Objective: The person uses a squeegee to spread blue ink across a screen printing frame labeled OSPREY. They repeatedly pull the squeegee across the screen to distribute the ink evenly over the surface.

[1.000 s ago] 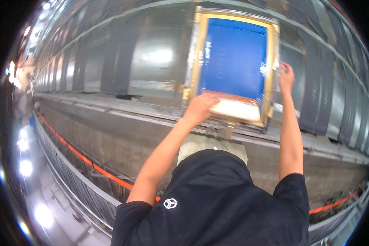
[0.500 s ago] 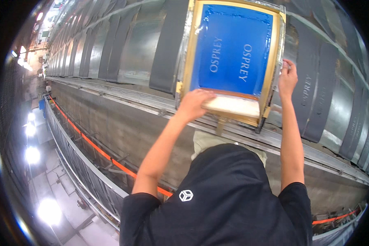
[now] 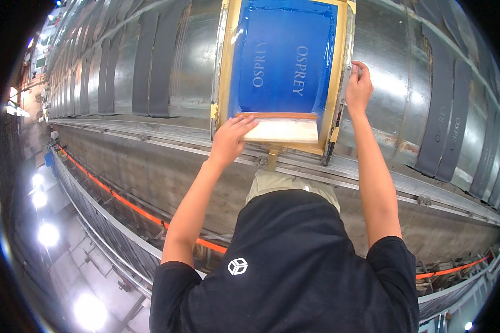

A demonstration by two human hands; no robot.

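Squeegee (image 3: 286,131) axis L-R, blade (image 3: 289,116) fwd

- A screen-printing frame (image 3: 338,69) is lying on the counter (image 3: 391,72), ahead of the person (image 3: 294,261).
- A squeegee (image 3: 286,131) is resting inside the frame, at its near end.
- The left hand (image 3: 229,140) is covering the squeegee's left end; the right hand (image 3: 359,89) is sitting at the frame's right side.
- Strips (image 3: 441,125) are lying left and right of the frame.
- A rail (image 3: 450,201) is running along the counter's near edge.
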